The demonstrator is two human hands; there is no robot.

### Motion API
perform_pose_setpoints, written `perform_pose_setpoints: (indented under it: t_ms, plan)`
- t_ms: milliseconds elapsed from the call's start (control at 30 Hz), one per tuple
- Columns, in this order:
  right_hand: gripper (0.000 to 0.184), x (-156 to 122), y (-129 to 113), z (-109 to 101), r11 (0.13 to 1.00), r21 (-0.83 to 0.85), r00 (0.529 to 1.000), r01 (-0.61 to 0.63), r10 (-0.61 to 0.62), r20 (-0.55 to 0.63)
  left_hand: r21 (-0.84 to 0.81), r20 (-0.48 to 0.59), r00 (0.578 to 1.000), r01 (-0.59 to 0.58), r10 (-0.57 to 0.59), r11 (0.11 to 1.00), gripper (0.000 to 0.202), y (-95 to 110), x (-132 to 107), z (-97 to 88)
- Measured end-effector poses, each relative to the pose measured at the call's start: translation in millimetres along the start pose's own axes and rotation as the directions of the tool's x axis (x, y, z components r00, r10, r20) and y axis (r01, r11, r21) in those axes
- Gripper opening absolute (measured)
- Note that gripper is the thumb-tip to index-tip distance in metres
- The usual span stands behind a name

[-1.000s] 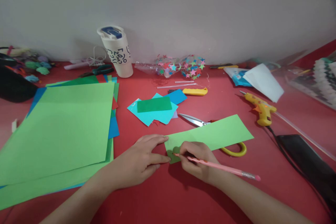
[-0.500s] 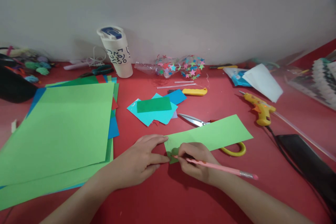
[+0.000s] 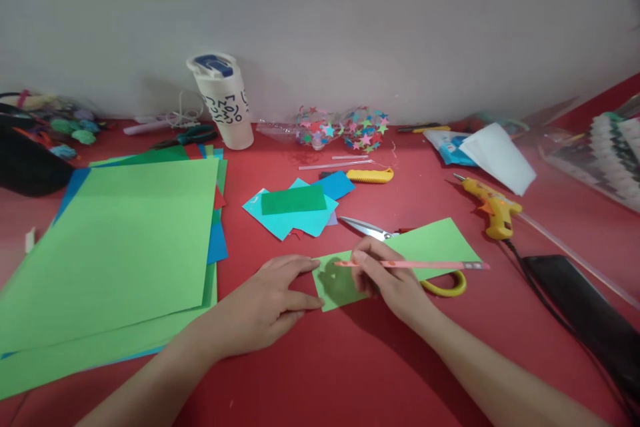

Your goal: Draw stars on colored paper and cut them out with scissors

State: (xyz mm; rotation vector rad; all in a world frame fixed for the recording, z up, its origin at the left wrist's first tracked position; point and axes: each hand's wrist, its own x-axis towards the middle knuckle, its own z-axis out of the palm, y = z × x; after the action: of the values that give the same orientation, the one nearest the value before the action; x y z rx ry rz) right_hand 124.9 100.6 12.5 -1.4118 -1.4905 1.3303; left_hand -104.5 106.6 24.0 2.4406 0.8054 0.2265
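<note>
Green paper strip (image 3: 430, 243) lies flat on the red table (image 3: 350, 360), center-front, w/ its right part over the yellow-handled scissors (image 3: 367, 229). I see the left hand (image 3: 270, 303) spread flat, fingertips touching the strip's left edge. Meanwhile the right hand (image 3: 385, 277) pinches a pink pencil (image 3: 425, 265), held approx. level above the strip, tip pointing left.

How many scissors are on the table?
2: yellow-handled scissors partly under the green strip beside the right hand; what looks like a green-handled pair left of the cup. More may be hidden.
</note>
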Motion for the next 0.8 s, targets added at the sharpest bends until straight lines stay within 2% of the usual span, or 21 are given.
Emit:
perform_pose_setpoints:
  t_ms: [67, 133, 233, 300, 400, 533, 667, 800]
  plan:
    - [0.02, 1, -1, 0, 0.998, 0.025, 0.997, -0.058, 0.057, 0.046, -0.014, -0.011, 1.0, 0.012, -0.012, 1.0, 0.034, 1, 0, -0.3]
    - [0.013, -1, 0, 4, 0.998, -0.015, 0.993, -0.065, 0.066, 0.103, -0.034, -0.019, 0.999, 0.028, -0.028, 0.999, 0.031, 3, 0, -1.2]
    - [0.012, -5, 4, 9, 0.991, -0.129, 0.996, 0.046, -0.035, 0.081, -0.047, 0.003, 0.999, 0.034, -0.034, 0.998, 0.031, 6, 0, -3.2]
    - [0.013, -6, 7, 10, 0.968, -0.216, 0.991, 0.127, -0.115, 0.068, -0.042, 0.03, 0.999, 0.03, -0.028, 0.999, 0.037, 8, 0, -4.4]
    - [0.013, -4, 10, 7, 0.946, -0.281, 0.986, 0.162, -0.142, 0.091, -0.03, 0.052, 0.998, 0.025, -0.023, 0.999, 0.046, 10, 0, -4.9]
    - [0.01, 0, 9, 4, 0.948, -0.277, 0.986, 0.159, -0.141, 0.086, -0.007, 0.04, 0.999, 0.025, -0.025, 1.0, 0.044, 10, 0, -3.4]
    - [0.01, 3, 8, 3, 0.954, -0.266, 0.989, 0.139, -0.145, -0.004, 0.029, 0.035, 0.999, 0.019, -0.02, 0.999, 0.039, 10, 0, -2.0]
    - [0.01, 5, 11, 4, 0.952, -0.267, 0.988, 0.151, -0.149, 0.027, 0.052, 0.04, 0.999, 0.009, -0.011, 0.999, 0.038, 10, 0, -1.6]
